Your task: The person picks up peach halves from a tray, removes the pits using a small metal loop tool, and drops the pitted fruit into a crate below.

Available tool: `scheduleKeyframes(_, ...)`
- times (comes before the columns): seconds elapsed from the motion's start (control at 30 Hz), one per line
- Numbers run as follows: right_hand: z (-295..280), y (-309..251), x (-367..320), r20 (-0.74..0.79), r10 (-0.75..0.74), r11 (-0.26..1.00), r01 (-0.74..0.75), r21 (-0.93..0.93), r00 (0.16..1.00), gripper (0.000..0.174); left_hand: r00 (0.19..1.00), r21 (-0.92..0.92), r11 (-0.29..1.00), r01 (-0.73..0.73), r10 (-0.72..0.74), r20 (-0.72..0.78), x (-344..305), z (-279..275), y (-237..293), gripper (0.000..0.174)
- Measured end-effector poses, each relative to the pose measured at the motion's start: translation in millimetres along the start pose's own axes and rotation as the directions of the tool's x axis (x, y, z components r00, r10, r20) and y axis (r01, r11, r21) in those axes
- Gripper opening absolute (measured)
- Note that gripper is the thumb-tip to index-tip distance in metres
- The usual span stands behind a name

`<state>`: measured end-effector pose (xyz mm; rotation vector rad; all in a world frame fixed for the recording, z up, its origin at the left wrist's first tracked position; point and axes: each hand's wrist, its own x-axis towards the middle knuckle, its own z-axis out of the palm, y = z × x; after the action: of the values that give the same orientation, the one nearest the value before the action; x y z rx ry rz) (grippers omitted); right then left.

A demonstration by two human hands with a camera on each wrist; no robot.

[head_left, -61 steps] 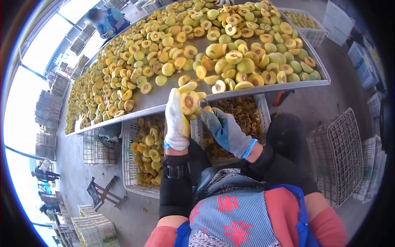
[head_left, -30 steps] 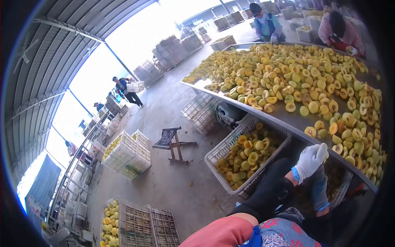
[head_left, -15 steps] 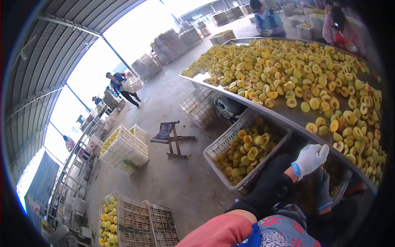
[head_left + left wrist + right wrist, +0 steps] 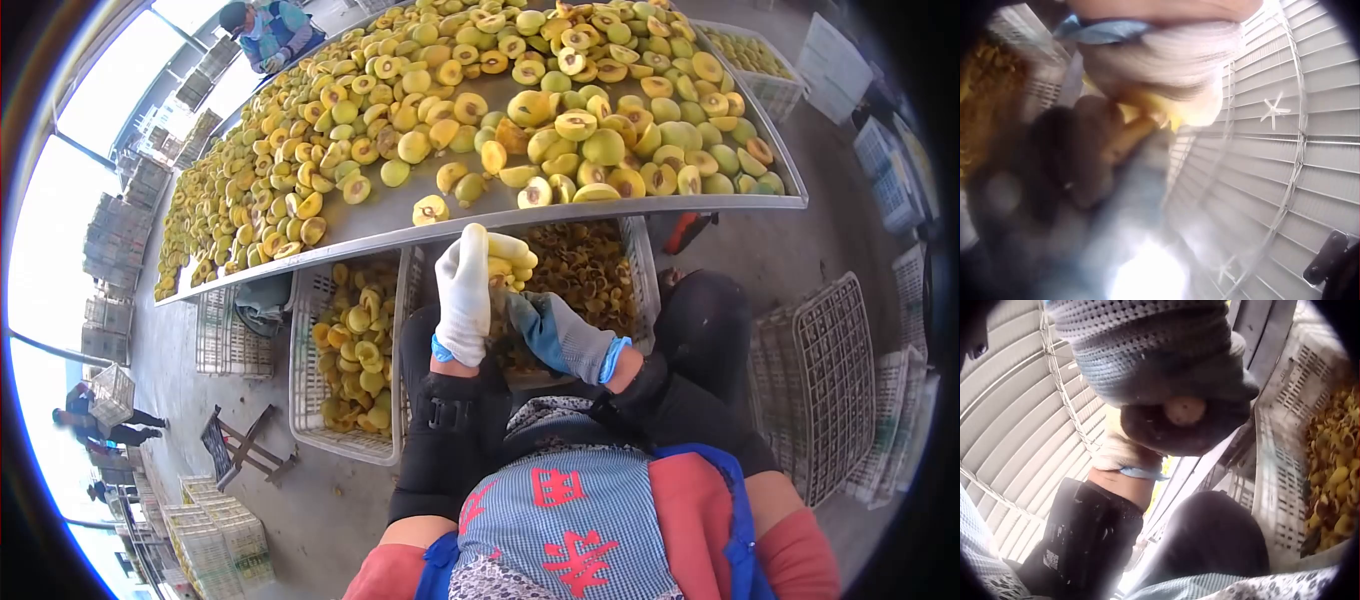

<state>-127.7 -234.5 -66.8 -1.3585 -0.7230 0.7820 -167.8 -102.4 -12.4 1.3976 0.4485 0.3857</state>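
Observation:
My left hand, in a white glove with yellow-coated fingers, is raised just in front of the metal table's near edge. Its fingers curl round a yellow peach half, mostly hidden by both hands. My right hand, in a grey-blue glove, meets it from the right. It grips a tool whose round wooden handle end shows in the right wrist view; the tool's working end is hidden. On the table edge above the left hand lies a cut peach half, face up. Many more peach halves are heaped behind it.
Beneath the table edge stand a crate of peach halves and a crate of brown-yellow scraps. A tipped crate is at right. A folding stool and stacked crates are at left. Another person works across the table.
The head view swung left and came back. Two seconds ago the left hand held a peach half, cut face showing; now its fingers cover it, lower down. One peach half newly lies at the edge.

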Motion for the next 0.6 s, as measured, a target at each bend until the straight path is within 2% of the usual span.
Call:
scheduleKeyframes(0.03,-0.7,-7.2,-2.1,-0.018,-0.012,0.997,0.011,-0.079,1.0,0.053,1.0,-0.019,1.0,0.0,0.0,-0.019,0.4,2.8,-0.9,0.059)
scheduleKeyframes(0.1,-8.5,-45.7,-9.1,0.107,0.303,0.946,-0.312,0.083,0.947,0.056,0.999,-0.058,0.998,-0.004,0.001,-0.052,-0.5,12.1,3.5,0.06)
scheduleKeyframes(0.13,-11.7,-59.5,-11.0,0.19,0.438,0.873,-0.466,0.143,0.879,0.058,0.996,-0.194,0.98,0.035,-0.049,-0.07,-3.1,17.2,5.8,0.057)
scheduleKeyframes(0.17,-15.3,-57.9,-11.2,0.311,0.474,0.794,-0.553,0.252,0.824,0.059,0.998,-0.187,0.981,0.053,-0.058,-0.021,-2.0,16.7,3.3,0.058)
scheduleKeyframes(0.23,-23.6,-52.9,-11.1,0.554,0.459,0.574,-0.708,0.412,0.695,0.061,0.995,-0.161,0.984,0.08,-0.069,0.075,2.9,10.1,-0.5,0.059)
scheduleKeyframes(0.27,-24.5,-49.3,-10.9,0.614,0.422,0.534,-0.73,0.427,0.667,0.059,0.991,-0.151,0.985,0.079,-0.061,0.121,4.7,9.0,-2.1,0.059)
scheduleKeyframes(0.37,-19.8,-24.8,-7.2,0.727,0.138,0.398,-0.709,0.581,0.673,0.06,0.997,-0.333,0.942,-0.041,0.058,0.041,3.9,19.0,10.7,0.057)
scheduleKeyframes(0.4,-16.8,-31.8,-10.5,0.669,0.149,0.486,-0.643,0.592,0.728,0.06,0.995,-0.413,0.909,-0.053,0.084,0.057,16.5,5.6,0.9,0.051)
scheduleKeyframes(0.43,-16.5,-28.4,-10.8,0.668,0.166,0.431,-0.663,0.612,0.725,0.06,0.992,-0.627,0.779,-0.026,-0.059,-0.114,18.5,6.0,12.1,0.035)
scheduleKeyframes(0.47,-18.4,-21.7,-10.4,0.668,0.182,0.376,-0.679,0.631,0.722,0.06,0.997,-0.718,0.696,-0.03,-0.032,-0.072,25.3,-15.1,10.2,0.026)
scheduleKeyframes(0.5,-21.0,-15.7,-10.4,0.668,0.197,0.318,-0.691,0.649,0.718,0.06,0.982,-0.63,0.762,-0.147,0.039,-0.183,26.9,-44.3,2.6,0.027)
scheduleKeyframes(0.53,-23.7,-11.0,-13.7,0.625,0.289,0.263,-0.687,0.677,0.726,0.061,0.838,-0.354,0.872,-0.338,0.108,-0.534,10.2,-39.8,23.5,0.028)
scheduleKeyframes(0.57,-23.4,-13.7,-13.8,0.612,0.324,0.324,-0.692,0.645,0.721,0.061,0.727,-0.138,0.899,-0.417,0.238,-0.644,10.9,-70.7,22.3,0.032)
scheduleKeyframes(0.6,-24.7,-20.8,-12.9,0.595,0.357,0.387,-0.694,0.607,0.72,0.062,0.586,0.092,0.896,-0.434,0.358,-0.726,11.4,-101.7,21.0,0.04)
